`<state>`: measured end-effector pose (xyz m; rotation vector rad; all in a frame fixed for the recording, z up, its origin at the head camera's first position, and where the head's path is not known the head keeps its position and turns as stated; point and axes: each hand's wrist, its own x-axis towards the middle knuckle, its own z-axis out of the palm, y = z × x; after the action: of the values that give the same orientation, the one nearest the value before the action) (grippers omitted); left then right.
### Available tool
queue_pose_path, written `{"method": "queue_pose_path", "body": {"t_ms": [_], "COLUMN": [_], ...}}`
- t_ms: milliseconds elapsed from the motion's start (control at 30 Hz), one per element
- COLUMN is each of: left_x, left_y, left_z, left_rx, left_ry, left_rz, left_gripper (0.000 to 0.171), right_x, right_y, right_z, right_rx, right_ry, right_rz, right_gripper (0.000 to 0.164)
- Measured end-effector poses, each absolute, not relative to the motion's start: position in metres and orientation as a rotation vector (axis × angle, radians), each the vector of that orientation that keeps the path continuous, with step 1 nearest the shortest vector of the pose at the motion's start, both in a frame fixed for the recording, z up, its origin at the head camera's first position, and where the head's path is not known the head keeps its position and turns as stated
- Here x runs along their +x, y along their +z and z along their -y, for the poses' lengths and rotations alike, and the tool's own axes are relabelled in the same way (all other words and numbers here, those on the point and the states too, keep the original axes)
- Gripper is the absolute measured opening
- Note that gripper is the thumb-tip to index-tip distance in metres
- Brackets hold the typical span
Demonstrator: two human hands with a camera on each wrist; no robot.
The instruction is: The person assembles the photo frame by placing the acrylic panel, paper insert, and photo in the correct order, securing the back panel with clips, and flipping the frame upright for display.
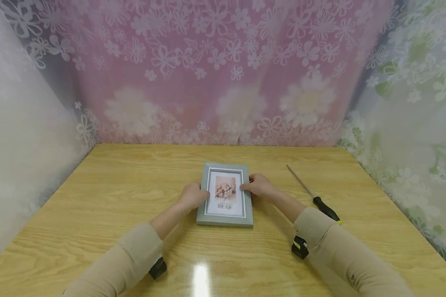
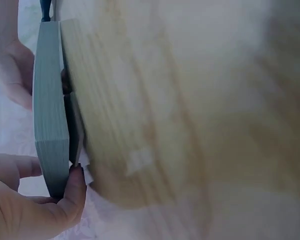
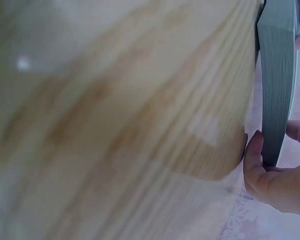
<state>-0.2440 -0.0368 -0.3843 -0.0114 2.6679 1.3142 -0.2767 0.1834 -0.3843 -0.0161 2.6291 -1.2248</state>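
Note:
A grey-green picture frame (image 1: 224, 223) lies face up, with a flower print (image 1: 226, 189) lettered "free style" inside it. My left hand (image 1: 193, 195) grips its left side, thumb on the front edge and fingers underneath. On the opposite side, my right hand (image 1: 262, 186) pinches the frame the same way. In the left wrist view, the frame's thick side (image 2: 51, 100) sits between thumb and fingers, and a dark piece (image 2: 74, 127) shows behind it. From the right wrist, the fingers (image 3: 254, 162) curl behind the frame's edge. The frame's back is mostly hidden.
A screwdriver (image 1: 325, 209) with a black handle and long metal shaft lies on the wooden table (image 1: 134, 177), right of the frame beside my right forearm. Flowered curtains (image 1: 223, 82) hang behind the table and along both sides.

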Motion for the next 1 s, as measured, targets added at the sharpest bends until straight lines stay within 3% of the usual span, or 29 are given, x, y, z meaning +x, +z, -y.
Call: {"method": "queue_pose_path", "body": {"t_ms": [100, 467, 1000], "left_x": [-0.245, -0.2443, -0.2482], "left_y": [-0.3846, -0.3813, -0.3813], "left_z": [0.037, 0.0394, 0.0416], "left_rx": [0.037, 0.195, 0.207], "left_ry": [1.174, 0.949, 0.861], "left_rz": [-2.738, -2.822, -2.838], "left_gripper": [0.013, 0.029, 0.022], "right_x": [-0.2764, -0.277, -0.2786], "right_y": [-0.3858, -0.3827, -0.3808], "right_z": [-0.183, -0.1782, -0.1752], "right_rx": [-0.027, -0.027, -0.081], "right_ry": [-1.186, -1.023, -0.852], "right_rz": [-2.639, -2.698, -2.759], "right_gripper": [0.04, 0.034, 0.026]}}
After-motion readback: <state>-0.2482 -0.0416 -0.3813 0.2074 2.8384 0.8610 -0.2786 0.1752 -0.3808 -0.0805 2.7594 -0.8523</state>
